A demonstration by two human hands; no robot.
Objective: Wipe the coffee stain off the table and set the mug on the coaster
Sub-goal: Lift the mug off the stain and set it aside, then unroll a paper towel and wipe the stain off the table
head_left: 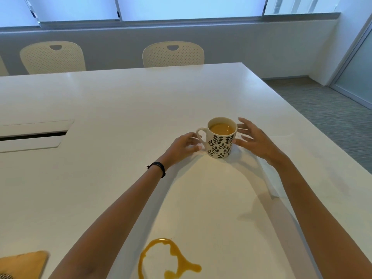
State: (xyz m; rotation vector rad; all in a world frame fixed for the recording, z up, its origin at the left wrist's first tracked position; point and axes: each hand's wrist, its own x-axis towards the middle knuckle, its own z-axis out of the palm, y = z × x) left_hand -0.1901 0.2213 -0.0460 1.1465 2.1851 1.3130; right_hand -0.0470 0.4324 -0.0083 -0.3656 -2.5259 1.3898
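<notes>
Leaf-print mug (pixel 221 137) flanked by left hand (pixel 184 146) & right hand (pixel 254 140), both released; coffee stain (pixel 168 258) unwiped nearer the body; wooden coaster (pixel 24 262) unused.

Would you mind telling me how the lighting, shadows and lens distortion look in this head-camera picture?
Head view: cool daylight from the windows behind the table; soft shadows fall toward the camera beneath both forearms and the mug; the wide-angle lens bows the table edges; the right hand looks slightly motion-blurred, the left hand and coffee stain sharp.
</notes>
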